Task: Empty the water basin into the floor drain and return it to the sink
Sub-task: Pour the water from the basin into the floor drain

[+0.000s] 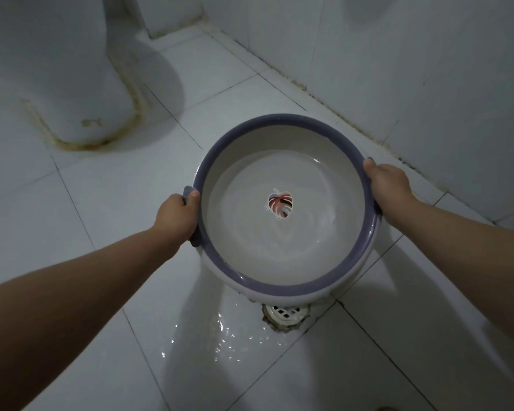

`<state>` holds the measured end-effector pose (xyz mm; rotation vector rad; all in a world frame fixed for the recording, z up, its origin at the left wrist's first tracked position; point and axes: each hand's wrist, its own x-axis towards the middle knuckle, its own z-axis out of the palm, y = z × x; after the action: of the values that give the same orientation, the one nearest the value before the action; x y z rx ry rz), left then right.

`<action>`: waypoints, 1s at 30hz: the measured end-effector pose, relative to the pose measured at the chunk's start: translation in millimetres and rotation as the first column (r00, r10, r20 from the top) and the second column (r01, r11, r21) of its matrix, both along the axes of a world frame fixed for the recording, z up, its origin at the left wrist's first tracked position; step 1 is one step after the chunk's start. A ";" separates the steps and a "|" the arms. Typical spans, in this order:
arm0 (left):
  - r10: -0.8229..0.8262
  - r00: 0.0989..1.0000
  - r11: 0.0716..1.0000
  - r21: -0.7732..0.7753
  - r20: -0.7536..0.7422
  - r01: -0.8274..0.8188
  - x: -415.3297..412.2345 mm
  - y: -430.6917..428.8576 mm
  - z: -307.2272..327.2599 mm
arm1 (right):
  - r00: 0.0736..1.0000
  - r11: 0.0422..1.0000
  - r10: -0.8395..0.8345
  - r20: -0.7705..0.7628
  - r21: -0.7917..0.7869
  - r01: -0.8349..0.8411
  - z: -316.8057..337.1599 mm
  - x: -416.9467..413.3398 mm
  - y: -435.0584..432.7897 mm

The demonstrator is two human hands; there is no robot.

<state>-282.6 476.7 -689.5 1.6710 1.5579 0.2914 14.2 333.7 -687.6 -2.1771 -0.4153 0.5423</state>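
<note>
White glossy floor tiles (pixel 107 221) with dark grout lines cover the bathroom floor, meeting white tiled walls (pixel 428 69) at a stained, discoloured joint. At upper left stands the base of a white ceramic toilet pedestal (pixel 72 84), with a yellowed sealant line round its foot. A round white plastic water basin with a purple rim (pixel 285 287) is held above the floor, tilted with its near edge lowest. Its interior is plain white with a red and pink leaf motif (pixel 279 205) at the centre of the bottom; a shallow layer of water lies inside, its edge visible as an arc on the inner wall. The left hand (pixel 177 216) grips the basin's left rim at a purple lug, thumb over the top edge and fingers curled beneath. The right hand (pixel 390 185) grips the right rim, thumb on the purple edge and fingers wrapped under. Directly below the basin's near edge sits a round white slotted floor drain (pixel 285 315), partly hidden by the basin and set in a chipped, rough surround. A wet patch of water (pixel 220 330) glistens on the tile just left of the drain.
</note>
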 end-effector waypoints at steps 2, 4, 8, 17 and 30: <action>0.000 1.000 1.000 -0.004 0.001 0.000 -0.2 0.3 -0.1 | 1.000 1.000 0.002 0.003 -0.001 -0.002 0.3 -0.3 -0.1; -0.001 1.000 1.000 -0.007 0.004 0.001 0.0 -0.1 0.3 | 1.000 1.000 0.005 0.004 0.000 -0.005 0.6 -0.4 -0.6; -0.005 1.000 1.000 -0.004 0.008 0.005 -0.1 -1.4 1.2 | 1.000 1.000 0.011 0.001 -0.004 -0.011 1.3 -0.7 -1.8; -0.003 1.000 1.000 -0.007 0.030 0.003 1.1 -4.3 4.4 | 1.000 1.000 0.011 -0.006 -0.016 -0.011 4.5 1.5 -2.8; 0.001 0.999 1.000 0.003 0.038 -0.001 -0.1 -0.9 5.1 | 0.999 0.999 0.036 0.016 0.006 -0.036 6.4 2.7 -2.5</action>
<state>-282.6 475.9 -684.4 1.6576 1.5308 0.3243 16.9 331.2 -681.2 -2.1728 -0.4647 0.5433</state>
